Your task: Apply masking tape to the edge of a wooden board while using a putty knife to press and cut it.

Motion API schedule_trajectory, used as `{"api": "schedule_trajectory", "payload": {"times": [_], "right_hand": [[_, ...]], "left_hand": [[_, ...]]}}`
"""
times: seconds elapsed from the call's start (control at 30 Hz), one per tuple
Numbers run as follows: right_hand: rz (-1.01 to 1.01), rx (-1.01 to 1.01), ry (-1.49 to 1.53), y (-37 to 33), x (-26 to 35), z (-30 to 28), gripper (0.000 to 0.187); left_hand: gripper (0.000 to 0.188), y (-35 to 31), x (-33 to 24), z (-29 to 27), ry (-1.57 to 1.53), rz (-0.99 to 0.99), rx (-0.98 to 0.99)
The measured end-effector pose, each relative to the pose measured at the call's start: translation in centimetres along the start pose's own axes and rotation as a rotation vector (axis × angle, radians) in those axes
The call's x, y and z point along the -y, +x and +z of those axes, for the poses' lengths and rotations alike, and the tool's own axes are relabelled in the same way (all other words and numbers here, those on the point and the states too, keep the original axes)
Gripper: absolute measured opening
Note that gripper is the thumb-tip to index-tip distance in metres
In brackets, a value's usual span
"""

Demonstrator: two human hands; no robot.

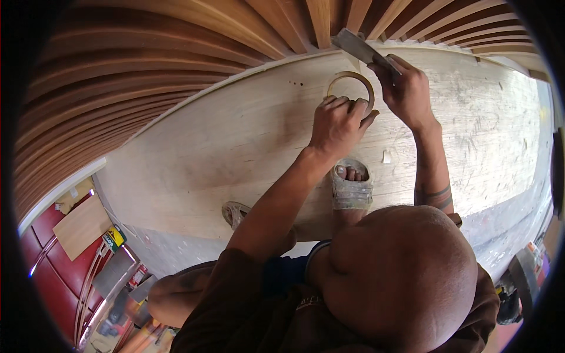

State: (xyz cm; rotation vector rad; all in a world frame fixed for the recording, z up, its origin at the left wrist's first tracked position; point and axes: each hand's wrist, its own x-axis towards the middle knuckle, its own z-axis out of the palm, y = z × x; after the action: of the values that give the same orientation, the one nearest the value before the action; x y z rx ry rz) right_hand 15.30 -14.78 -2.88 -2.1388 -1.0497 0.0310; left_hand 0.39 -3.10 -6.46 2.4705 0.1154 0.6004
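Observation:
My left hand is closed round the near edge of a thin yellowish-brown ring, which looks like a roll of tape, held over a pale wooden board. To its right and farther away, my right hand grips a flat, grey, straight-edged metal-bladed tool. The blade points up and left, its far end in front of the bottom of the wooden slats. Its exact kind I cannot tell, since my fingers cover the near end. A pale strip lies between the ring and the blade, partly hidden.
The pale, smudged wooden board lies under my feet, with a clog-style sandal on it. Brown slats curve along the far and left sides. At lower left are a small wooden panel, a yellow-and-black box and red panels.

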Motion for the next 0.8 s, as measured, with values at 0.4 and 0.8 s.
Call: {"api": "schedule_trajectory", "payload": {"times": [0.4,0.8], "right_hand": [[-0.031,0.163,0.273,-0.1,-1.5,-1.9,0.016],[0.287,-0.015,0.394,-3.3,1.0,-2.0,0.021]], "left_hand": [[0.029,-0.3,0.0,-0.1,0.017,0.001,0.0],[0.029,-0.5,-0.2,-0.4,0.014,0.001,0.009]]}}
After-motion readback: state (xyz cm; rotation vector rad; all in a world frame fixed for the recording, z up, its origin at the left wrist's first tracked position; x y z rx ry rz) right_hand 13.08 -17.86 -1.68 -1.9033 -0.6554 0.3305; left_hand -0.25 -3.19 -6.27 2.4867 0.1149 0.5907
